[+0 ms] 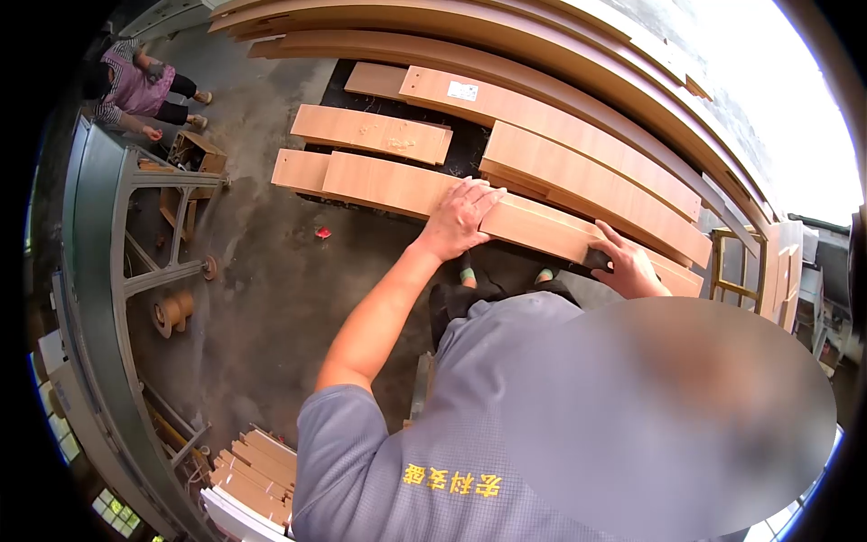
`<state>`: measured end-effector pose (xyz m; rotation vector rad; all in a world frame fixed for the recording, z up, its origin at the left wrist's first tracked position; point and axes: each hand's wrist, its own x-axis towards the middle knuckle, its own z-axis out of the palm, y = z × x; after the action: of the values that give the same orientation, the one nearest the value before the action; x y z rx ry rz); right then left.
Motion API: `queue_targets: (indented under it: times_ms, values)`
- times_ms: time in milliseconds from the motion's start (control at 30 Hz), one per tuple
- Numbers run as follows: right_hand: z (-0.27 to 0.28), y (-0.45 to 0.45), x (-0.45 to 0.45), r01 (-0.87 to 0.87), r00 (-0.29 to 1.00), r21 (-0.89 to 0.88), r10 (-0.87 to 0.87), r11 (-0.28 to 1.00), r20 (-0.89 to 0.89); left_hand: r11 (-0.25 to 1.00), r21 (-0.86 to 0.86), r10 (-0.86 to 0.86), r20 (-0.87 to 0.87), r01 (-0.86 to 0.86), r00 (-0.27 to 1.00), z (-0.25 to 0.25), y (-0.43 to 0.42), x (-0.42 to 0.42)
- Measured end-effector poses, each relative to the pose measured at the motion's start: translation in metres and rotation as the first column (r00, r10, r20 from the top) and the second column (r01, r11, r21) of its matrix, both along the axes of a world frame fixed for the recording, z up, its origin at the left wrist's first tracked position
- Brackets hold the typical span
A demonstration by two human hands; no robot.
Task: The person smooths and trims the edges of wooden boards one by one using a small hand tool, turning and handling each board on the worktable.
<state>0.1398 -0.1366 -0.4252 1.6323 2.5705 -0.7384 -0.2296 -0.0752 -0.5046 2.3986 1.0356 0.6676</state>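
A long wood-coloured board point(533, 226) lies along the near edge of the stack, below both hands. My left hand point(462, 219) rests flat on it, fingers stretched over the top face and thumb near the front edge. Further right, my right hand point(628, 262) is curled at the board's near edge. Its fingers close round a small dark object point(596, 259), mostly hidden, whose kind I cannot make out. Left of my left hand, another board point(379, 183) runs in the same line. Behind it, a shorter board point(361, 128) carries pale wood shavings point(397, 143).
More boards point(587, 167) are layered behind, one bearing a white label point(462, 90). Long curved-looking planks point(506, 54) cross the back. A metal frame point(135, 226) stands left, near a spool point(173, 312). A co-worker point(135, 86) is at the upper left. Cut pieces point(257, 470) are stacked lower left.
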Motion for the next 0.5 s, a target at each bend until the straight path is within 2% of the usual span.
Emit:
queue_targets:
  times_ms: [33, 100, 133, 200, 333, 400, 467, 500]
  values:
    - [-0.001, -0.003, 0.002, 0.011, 1.000, -0.004, -0.011, 1.000, 0.007, 1.000, -0.027, 0.001, 0.047, 0.000, 0.999, -0.002, 0.001, -0.004]
    - [-0.002, -0.008, -0.005, 0.095, 0.995, -0.146, -0.091, 0.985, 0.036, 1.000, -0.023, 0.014, 0.131, -0.011, 0.991, -0.005, 0.004, -0.006]
    - [-0.004, -0.003, -0.017, 0.072, 0.994, -0.178, -0.057, 0.981, 0.088, 1.000, -0.028, -0.001, 0.132, 0.005, 0.991, -0.004, 0.006, -0.005]
    - [-0.006, 0.007, -0.053, 0.087, 0.996, -0.193, -0.083, 0.977, 0.025, 0.999, -0.050, -0.005, 0.127, 0.011, 0.992, -0.001, 0.007, -0.006]
    - [-0.011, 0.031, -0.139, -0.051, 0.999, -0.044, 0.051, 0.998, 0.006, 0.998, -0.043, -0.038, 0.078, 0.041, 0.996, -0.009, 0.010, -0.014]
    - [-0.014, 0.042, -0.175, -0.088, 0.995, -0.054, 0.085, 0.995, -0.049, 0.993, -0.065, -0.093, 0.126, 0.102, 0.988, -0.006, 0.013, -0.018]
    - [-0.020, 0.047, -0.200, -0.043, 0.999, -0.073, 0.044, 0.996, 0.001, 0.992, -0.014, -0.121, 0.076, 0.123, 0.990, -0.011, 0.018, -0.021]
    - [-0.023, 0.046, -0.203, -0.039, 0.998, -0.048, 0.036, 0.998, -0.059, 0.994, -0.041, -0.101, 0.057, 0.103, 0.993, -0.008, 0.016, -0.022]
